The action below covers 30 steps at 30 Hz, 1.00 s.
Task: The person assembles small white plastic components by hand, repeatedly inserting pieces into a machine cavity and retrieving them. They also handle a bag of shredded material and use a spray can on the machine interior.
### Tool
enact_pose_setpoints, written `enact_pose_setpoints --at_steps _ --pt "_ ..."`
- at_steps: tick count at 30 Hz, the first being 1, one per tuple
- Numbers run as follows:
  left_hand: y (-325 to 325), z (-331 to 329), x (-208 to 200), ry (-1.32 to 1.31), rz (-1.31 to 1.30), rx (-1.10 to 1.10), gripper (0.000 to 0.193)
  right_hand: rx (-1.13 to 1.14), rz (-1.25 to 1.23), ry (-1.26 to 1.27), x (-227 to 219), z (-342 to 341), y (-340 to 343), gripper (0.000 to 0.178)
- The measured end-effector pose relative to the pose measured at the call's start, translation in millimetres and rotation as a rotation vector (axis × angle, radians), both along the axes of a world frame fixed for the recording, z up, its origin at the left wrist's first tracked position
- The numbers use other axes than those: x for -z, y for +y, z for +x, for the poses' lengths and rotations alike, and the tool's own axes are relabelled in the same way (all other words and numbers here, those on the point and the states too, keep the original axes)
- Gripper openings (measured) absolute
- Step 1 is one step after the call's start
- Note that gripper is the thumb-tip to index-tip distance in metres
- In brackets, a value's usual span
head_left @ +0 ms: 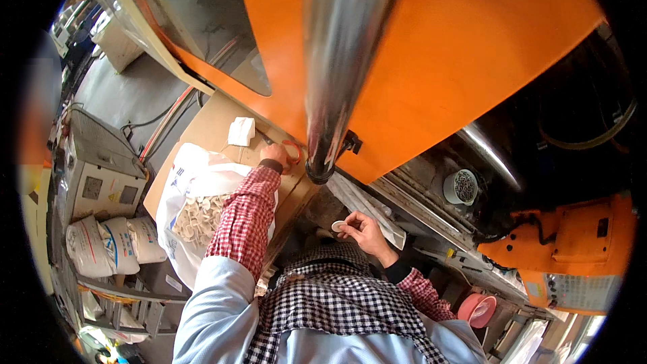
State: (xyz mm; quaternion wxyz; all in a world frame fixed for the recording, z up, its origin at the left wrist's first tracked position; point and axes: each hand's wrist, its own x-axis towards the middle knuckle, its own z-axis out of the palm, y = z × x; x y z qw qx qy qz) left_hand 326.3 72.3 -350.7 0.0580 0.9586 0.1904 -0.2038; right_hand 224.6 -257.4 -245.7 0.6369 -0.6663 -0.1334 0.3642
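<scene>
My left hand (274, 154) reaches over the brown cardboard surface (212, 118), its fingers closed around a pair of red-handled scissors (294, 151). A red loop shows to the right of the hand, and a dark strip like a blade lies beyond the fingers. Just left of it is a small white block-like item (241, 131). In front of my body, my right hand (366, 234) pinches a small pale round disc (338, 226) between thumb and fingers. Below my left forearm, a white sack (180, 185) stands open, full of pale beige small pieces (201, 219).
A large orange machine panel (431, 61) and a shiny metal post (337, 61) rise ahead. On the right are a white cup of small dark bits (461, 187), an orange control unit (579, 243) and a pink bucket (477, 310). Filled bags (118, 246) lie at left.
</scene>
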Motion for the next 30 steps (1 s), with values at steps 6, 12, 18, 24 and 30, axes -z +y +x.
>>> enact_pose_setpoints --at_steps 6,12,18,24,30 --pt "-3.0 -1.4 -30.5 0.060 -0.198 0.035 0.031 0.011 0.027 -0.026 -1.8 -4.1 -1.6 0.014" --pt "29.5 -20.8 -14.9 -0.080 -0.870 0.121 0.020 0.034 0.054 -0.028 5.7 -11.2 -16.5 0.015" --pt "-79.6 -71.7 -97.5 0.423 -1.833 -0.295 0.009 0.124 0.089 0.029 20.9 -27.7 -47.6 0.012" --pt "-245.1 -50.4 -127.9 0.171 -1.327 0.653 0.011 0.307 0.248 0.076 25.2 -53.6 -75.3 0.018" --pt "-380.2 25.3 -144.1 0.245 -1.880 0.034 0.015 0.503 0.150 0.059 24.9 -72.0 -98.2 0.014"
